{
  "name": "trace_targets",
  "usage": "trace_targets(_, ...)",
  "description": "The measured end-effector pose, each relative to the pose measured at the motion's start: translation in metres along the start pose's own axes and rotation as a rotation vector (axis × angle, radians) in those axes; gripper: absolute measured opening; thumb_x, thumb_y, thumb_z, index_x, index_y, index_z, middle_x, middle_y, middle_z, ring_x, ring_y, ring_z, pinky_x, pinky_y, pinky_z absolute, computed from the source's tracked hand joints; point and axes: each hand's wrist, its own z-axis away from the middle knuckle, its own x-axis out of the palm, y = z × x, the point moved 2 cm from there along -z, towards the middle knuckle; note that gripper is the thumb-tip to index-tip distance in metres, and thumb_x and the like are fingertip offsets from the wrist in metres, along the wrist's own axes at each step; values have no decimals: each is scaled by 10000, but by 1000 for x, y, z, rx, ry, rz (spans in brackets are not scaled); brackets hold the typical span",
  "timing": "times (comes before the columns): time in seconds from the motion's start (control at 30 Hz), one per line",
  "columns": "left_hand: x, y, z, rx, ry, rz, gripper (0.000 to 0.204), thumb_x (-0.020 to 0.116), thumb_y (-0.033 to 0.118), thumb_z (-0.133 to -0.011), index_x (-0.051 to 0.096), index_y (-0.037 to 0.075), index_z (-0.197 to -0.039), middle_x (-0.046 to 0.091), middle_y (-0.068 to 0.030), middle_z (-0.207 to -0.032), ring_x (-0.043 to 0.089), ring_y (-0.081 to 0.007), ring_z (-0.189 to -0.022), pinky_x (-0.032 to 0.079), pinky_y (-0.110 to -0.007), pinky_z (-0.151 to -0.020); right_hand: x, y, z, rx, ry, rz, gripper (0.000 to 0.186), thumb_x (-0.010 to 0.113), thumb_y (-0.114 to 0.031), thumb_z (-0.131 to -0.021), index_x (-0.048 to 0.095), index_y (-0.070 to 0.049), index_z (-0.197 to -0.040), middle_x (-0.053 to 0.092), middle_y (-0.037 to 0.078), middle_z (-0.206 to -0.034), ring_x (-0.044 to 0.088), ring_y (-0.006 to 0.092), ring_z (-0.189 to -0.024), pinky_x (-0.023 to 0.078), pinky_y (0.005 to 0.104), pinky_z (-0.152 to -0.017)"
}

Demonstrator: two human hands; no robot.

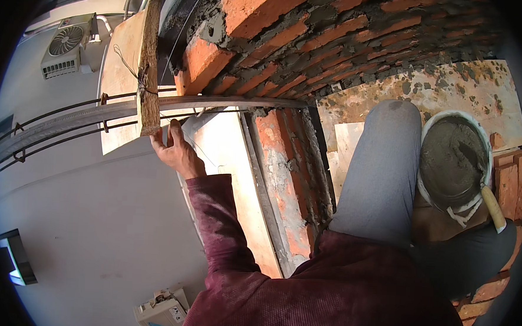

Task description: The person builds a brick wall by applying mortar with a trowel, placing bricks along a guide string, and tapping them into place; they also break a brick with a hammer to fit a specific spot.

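My left hand (180, 155) reaches up at the left. Its fingers are apart, and one fingertip is at the lower end of a rough wooden batten (149, 86); whether it presses on it I cannot tell. Thin wire (140, 77) is wrapped round the batten. A long straight metal bar (119, 109) and two dark steel rods cross behind the batten, just above my hand. My right hand is out of view. By my bent knee stands a white bucket (423, 192) of wet grey mortar (453, 158), with a wooden-handled tool (492, 207) at its rim; the tool's head is hidden.
A brick wall (332, 46) with wet mortar joints runs across the top. Loose bricks (511, 182) are stacked right of the bucket. A mortar-spotted board (483, 86) lies beyond my knee. Left are a drop beside a grey wall (93, 213) and air-conditioner units (66, 43).
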Motion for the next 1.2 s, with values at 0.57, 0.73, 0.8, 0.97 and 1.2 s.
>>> trace_targets(0.57, -1, -20, 7, -44, -110, 108, 273, 653, 86, -948, 619, -69, -1170, 667, -118, -985, 630, -159, -818, 542, -289, -752, 46, -28, -24, -177, -134, -352, 342, 532, -266, -884, 593, 18, -1064, 572, 184, -1020, 536, 327, -923, 413, 469, -814)
trace_targets(0.73, 2, -23, 0, -109, -176, 200, 253, 663, 94, -949, 622, -57, -1148, 680, -109, -962, 634, -136, -793, 550, -257, -730, 39, -59, -57, -249, -163, -399, 327, 538, -244, -880, 622, 40, -1020, 612, 186, -965, 577, 314, -872, 444, 447, -786)
trace_targets(0.8, -1, -30, -1, -151, -221, 268, 210, 653, 112, -963, 620, -16, -1126, 680, -107, -984, 636, -136, -799, 559, -254, -738, 35, -73, -81, -286, -156, -434, 323, 540, -235, -878, 634, 48, -1002, 628, 186, -943, 593, 310, -852, 457, 439, -775)
trace_targets(0.97, -16, -42, -7, -307, -286, 470, 172, 637, 146, -978, 613, 11, -1084, 673, -64, -956, 641, -111, -760, 560, -251, -733, 28, -124, -191, -398, -61, -646, 316, 545, -212, -874, 663, 69, -958, 667, 188, -888, 634, 297, -802, 488, 417, -747)
trace_targets(1.2, -7, -37, -8, -299, -315, 601, 169, 638, 120, -976, 614, -12, -1079, 661, -72, -920, 612, -113, -743, 545, -229, -706, 79, -278, -365, -171, -126, -1162, 337, 556, -231, -945, 721, 17, -1103, 679, 69, -801, 607, 123, -650, 518, 275, -600)
